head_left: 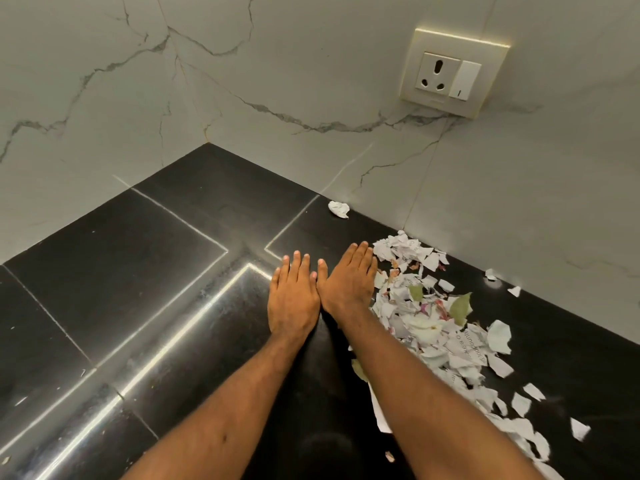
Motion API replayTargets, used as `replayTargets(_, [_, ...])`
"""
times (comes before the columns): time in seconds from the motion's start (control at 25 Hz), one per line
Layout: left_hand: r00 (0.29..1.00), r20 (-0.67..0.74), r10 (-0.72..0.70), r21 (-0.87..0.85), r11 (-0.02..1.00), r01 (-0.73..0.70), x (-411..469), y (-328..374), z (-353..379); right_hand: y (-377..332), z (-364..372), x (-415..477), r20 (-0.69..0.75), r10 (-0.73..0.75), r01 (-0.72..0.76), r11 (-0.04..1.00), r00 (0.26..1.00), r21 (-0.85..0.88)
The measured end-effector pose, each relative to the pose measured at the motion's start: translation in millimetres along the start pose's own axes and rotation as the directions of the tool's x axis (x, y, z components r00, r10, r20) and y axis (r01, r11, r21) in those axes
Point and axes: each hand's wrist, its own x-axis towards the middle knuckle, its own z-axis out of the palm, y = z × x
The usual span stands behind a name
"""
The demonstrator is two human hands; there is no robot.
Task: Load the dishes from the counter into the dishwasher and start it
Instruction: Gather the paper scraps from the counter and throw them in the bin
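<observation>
Both my hands lie flat, palms down, side by side on a black stone counter (145, 271). My left hand (294, 299) has its fingers straight and holds nothing. My right hand (349, 278) touches the left one at the thumb side, and its outer edge rests against a heap of torn paper scraps (426, 327) mixed with a few dry leaves. No dishes and no dishwasher are in view.
A crumpled paper ball (338, 208) lies near the back wall. More loose scraps (519, 403) trail toward the right front. A wall socket with a switch (450, 76) sits on the white marble wall (242, 81). The counter meets the walls in a corner at the back.
</observation>
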Motion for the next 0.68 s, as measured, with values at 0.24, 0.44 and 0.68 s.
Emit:
replayTargets(0.24, [0.999, -0.002, 0.049, -0.034, 0.998, -0.049, -2.2, 2.4, -3.1, 11.4, -27.8, 68.4, -0.004, -0.436, 0.433, 0.895, 0.9, -0.105])
replayTargets(0.44, [1.0, -0.025, 0.016, -0.144, 0.989, -0.019, 0.6, 0.8, -6.0, 16.5, -38.8, 120.0, 0.188, -0.399, 0.412, 0.911, 0.897, -0.03])
replayTargets(0.68, [0.999, -0.022, 0.043, -0.119, 0.992, -0.045, -2.7, 2.5, -4.6, 79.5, -51.1, 67.0, 0.216, -0.419, 0.425, 0.905, 0.882, 0.019])
